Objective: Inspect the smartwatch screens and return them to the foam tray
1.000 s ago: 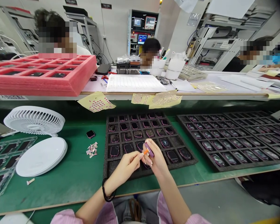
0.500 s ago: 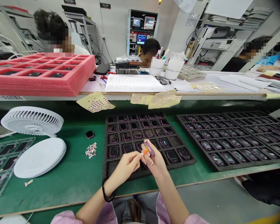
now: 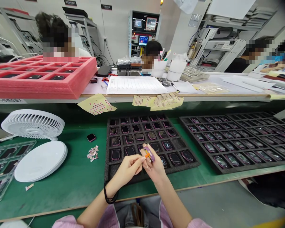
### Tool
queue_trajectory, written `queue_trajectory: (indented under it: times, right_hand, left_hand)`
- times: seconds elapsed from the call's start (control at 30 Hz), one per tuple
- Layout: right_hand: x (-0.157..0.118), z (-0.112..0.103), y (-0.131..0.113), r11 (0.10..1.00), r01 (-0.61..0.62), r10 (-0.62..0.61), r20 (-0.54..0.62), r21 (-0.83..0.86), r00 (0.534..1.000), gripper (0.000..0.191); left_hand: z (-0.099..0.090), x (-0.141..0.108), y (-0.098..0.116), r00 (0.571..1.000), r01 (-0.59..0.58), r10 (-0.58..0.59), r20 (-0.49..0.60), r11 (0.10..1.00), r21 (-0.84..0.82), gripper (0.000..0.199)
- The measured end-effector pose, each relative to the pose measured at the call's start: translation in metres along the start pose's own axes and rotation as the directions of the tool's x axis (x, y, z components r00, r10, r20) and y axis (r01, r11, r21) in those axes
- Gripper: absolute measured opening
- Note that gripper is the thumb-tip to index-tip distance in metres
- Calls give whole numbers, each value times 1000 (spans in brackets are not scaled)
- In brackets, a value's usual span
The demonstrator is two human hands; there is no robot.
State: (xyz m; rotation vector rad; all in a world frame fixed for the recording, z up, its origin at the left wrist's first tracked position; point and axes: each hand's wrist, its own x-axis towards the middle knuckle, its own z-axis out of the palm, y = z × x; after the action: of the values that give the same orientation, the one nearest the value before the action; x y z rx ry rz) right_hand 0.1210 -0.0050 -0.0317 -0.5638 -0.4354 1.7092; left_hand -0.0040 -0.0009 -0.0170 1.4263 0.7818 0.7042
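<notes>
My right hand is closed around a purple smartwatch case, held up on its side above the foam tray. My left hand pinches a small orange piece against the case; I cannot tell whether it is a tool or a strip. A bit of yellow shows beside it at the case. Directly below, the black foam tray holds rows of dark-screened watches, one with a lit dial. Both hands hide some of the tray's near cells.
Left of the tray lie a single watch, a pile of small flex strips and a white fan. Another foam tray of watches stands right. A shelf edge with a pink foam tray runs ahead; people sit beyond.
My right hand has shifted slightly left and turned the watch case a little. The left hand's pinch on the orange piece stays nearly the same.
</notes>
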Motion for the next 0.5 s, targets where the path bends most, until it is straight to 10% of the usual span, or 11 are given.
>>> queue_trajectory:
  times: [0.23,0.5]
  right_hand:
    - [4,-2,2,1000,15,-14,-34,23,999,30]
    - [-4,-3,5,854,162,-249,-116,-494,961,28]
  left_hand:
    - [1,2,-5,997,9,-14,-76,998,-62,49]
    - [6,5,-9,981,-40,51,-189,997,62,39]
